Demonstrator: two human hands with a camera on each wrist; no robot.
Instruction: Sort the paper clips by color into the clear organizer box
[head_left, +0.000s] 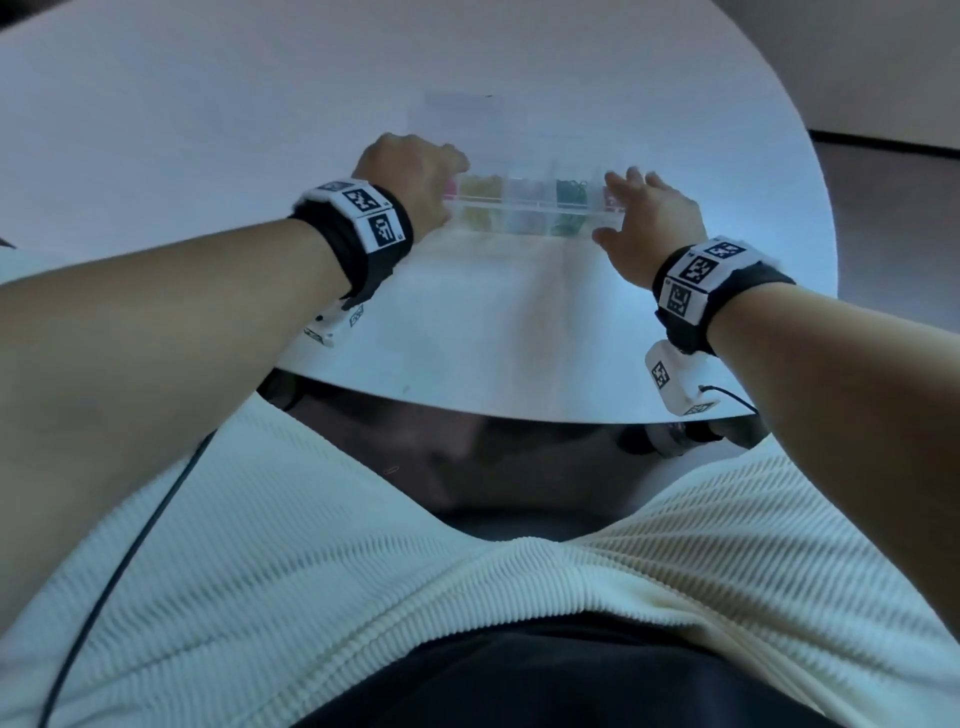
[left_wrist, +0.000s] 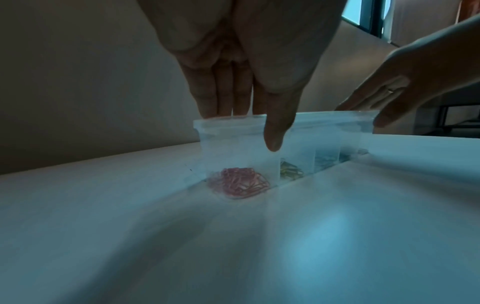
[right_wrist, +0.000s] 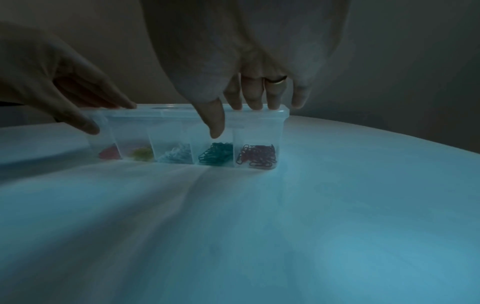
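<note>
Clear organizer box (right_wrist: 182, 131) stands on its long edge on the white table (head_left: 519, 322), held at both ends.

Left hand (left_wrist: 246, 67) grips the end holding pink paper clips (left_wrist: 240, 183), fingers straight down behind the top, thumb on the front wall. Right hand (right_wrist: 249, 61) grips the other end likewise, above dark red clips (right_wrist: 257, 155). Between them sit yellow (right_wrist: 141, 154), pale blue (right_wrist: 176, 155) and green clips (right_wrist: 215, 153), each in its own compartment.
</note>
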